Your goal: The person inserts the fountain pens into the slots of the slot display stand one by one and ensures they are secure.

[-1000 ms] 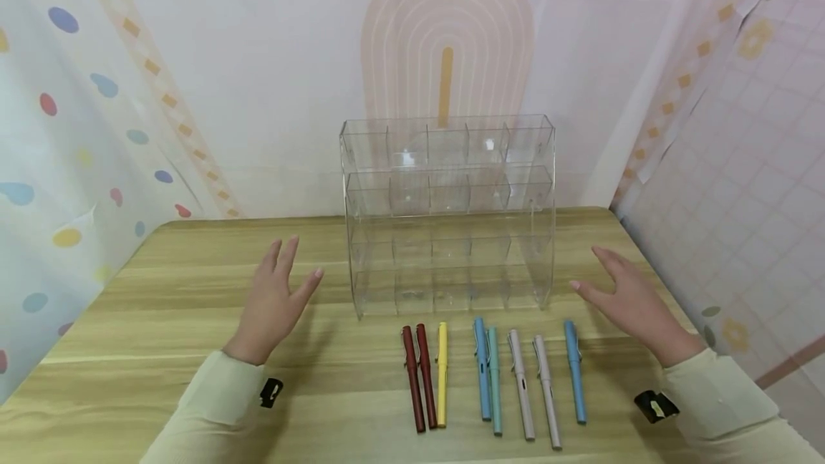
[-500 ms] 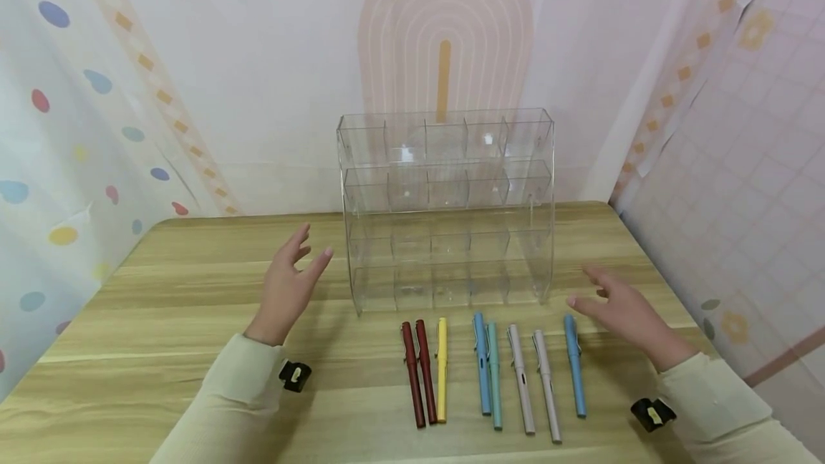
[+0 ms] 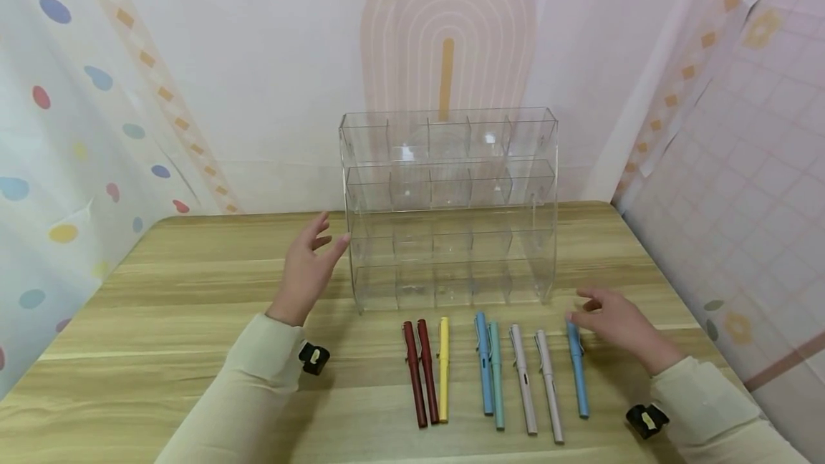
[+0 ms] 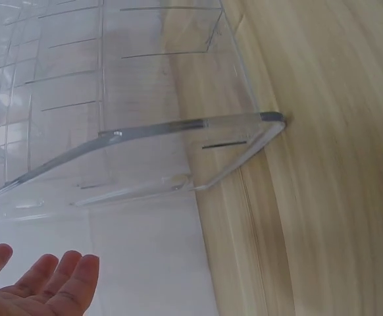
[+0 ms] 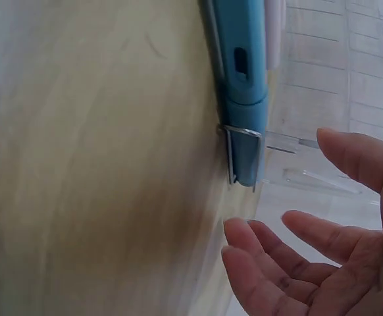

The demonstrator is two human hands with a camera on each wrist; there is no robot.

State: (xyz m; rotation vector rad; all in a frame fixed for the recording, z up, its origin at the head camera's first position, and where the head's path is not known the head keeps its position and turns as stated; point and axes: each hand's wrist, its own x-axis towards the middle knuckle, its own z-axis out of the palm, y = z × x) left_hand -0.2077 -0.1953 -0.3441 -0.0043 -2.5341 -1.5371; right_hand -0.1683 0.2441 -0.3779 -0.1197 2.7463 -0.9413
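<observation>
One blue pen [image 3: 579, 382], rightmost on the tabletop [image 3: 193, 285], lies just beside the right hand [image 3: 614, 322], fingers apart and holding nothing; a clumsy touch could skew it. The left hand [image 3: 306, 272], likewise spread, might bump the clear acrylic organizer [image 3: 453, 286].

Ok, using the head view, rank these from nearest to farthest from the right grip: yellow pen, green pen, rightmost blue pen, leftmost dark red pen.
1. Rightmost blue pen: right end of the row, nearest the right grip.
2. Green pen: mid-row, farther left.
3. Yellow pen: left part of the row.
4. Leftmost dark red pen: left end.
</observation>
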